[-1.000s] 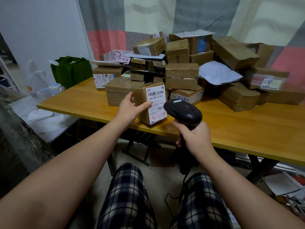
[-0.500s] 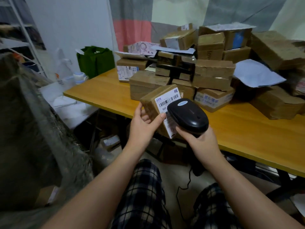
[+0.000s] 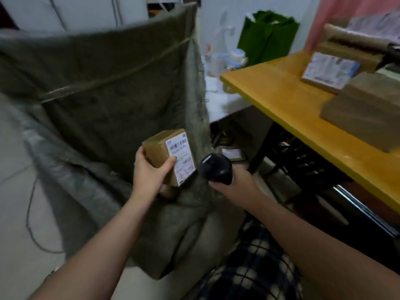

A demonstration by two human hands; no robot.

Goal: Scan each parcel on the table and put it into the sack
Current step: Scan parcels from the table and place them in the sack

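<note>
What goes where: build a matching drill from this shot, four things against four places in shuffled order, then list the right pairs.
Things
1. parcel
2. scanner
3. green bag
4. sack

Places
A. gripped in the right hand
B. standing open, left of the table
C. held in the left hand
D. beyond the table's far end, near the wall

Pairs: 1-C, 2-A, 3-D, 4-B.

Coarse woven sack [image 3: 112, 87], cardboard parcel [image 3: 159, 153]
</note>
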